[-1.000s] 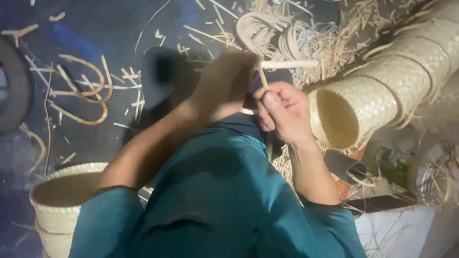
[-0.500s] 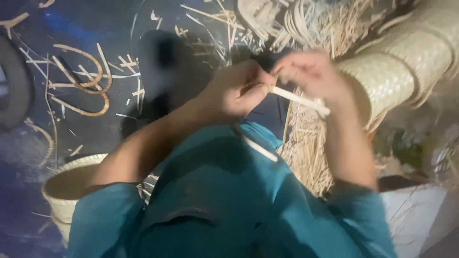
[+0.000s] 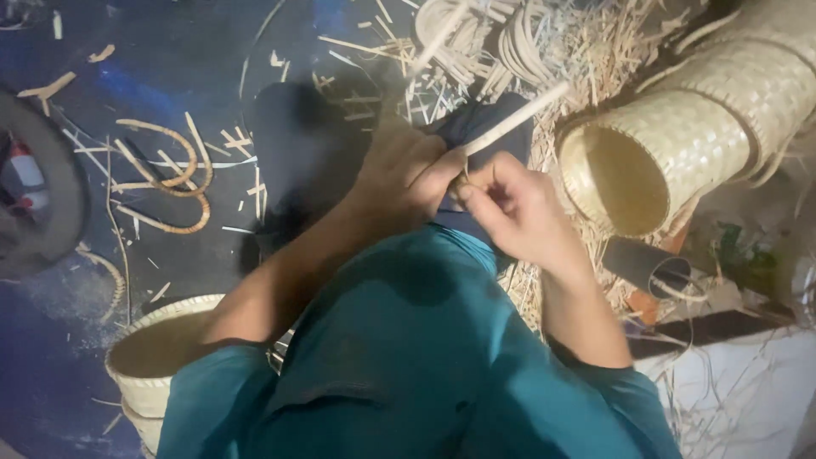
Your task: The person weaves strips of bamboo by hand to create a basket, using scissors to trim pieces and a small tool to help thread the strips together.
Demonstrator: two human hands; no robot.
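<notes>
My left hand [image 3: 399,174] and my right hand [image 3: 517,208] meet in front of my chest, above my teal-clad knee [image 3: 408,340]. Both grip a thin pale cane strip [image 3: 514,119] that sticks out up and to the right from between the fingers. The left hand's fingers curl around the strip's lower end; the right hand pinches it just below, thumb beside the left hand. A second pale strip [image 3: 438,38] slants upward behind the hands. What lies under the hands is hidden.
Woven cane baskets [image 3: 680,144] lie on their sides at the right, nested together. Another open basket [image 3: 157,348] stands at the lower left. Coiled cane [image 3: 476,34] and loose shavings [image 3: 586,51] cover the dark floor; curved cane offcuts [image 3: 170,183] lie left.
The hands have drawn closer together and lower. The strip, earlier lying nearly level between them, now points up to the right.
</notes>
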